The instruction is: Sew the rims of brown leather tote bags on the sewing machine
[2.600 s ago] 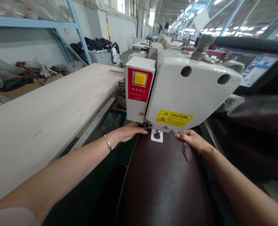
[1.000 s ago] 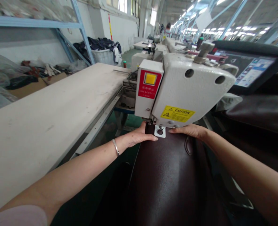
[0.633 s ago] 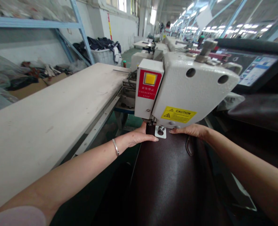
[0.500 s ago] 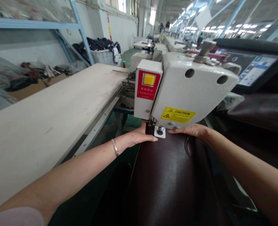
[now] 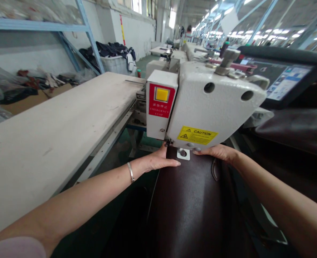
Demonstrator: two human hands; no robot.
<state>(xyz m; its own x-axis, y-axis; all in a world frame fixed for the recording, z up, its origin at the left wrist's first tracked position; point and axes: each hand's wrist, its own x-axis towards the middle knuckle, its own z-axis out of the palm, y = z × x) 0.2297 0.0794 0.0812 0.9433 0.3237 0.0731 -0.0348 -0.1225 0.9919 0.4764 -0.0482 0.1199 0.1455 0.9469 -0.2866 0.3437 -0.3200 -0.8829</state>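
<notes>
Below a sewing machine's white head (image 5: 214, 104), dark brown leather (image 5: 185, 200) runs lengthwise toward the person, a small white plate (image 5: 187, 157) over its far end between two hands. The left hand (image 5: 157, 159), thumb spread wide on the leather, sits just beside the plate's near left corner; the right hand (image 5: 219, 152) lies just past its right edge. Hidden fingers leave either grip impossible to tell.

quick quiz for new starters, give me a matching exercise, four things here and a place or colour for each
1. emergency stop button
2. caution label
3. bracelet
4. leather-look piece

A. round the left wrist
B. dark brown, touched by left hand and right hand
C. low on the sewing machine head
D. set in a red panel

Pairs: 1-D; 2-C; 3-A; 4-B
</notes>
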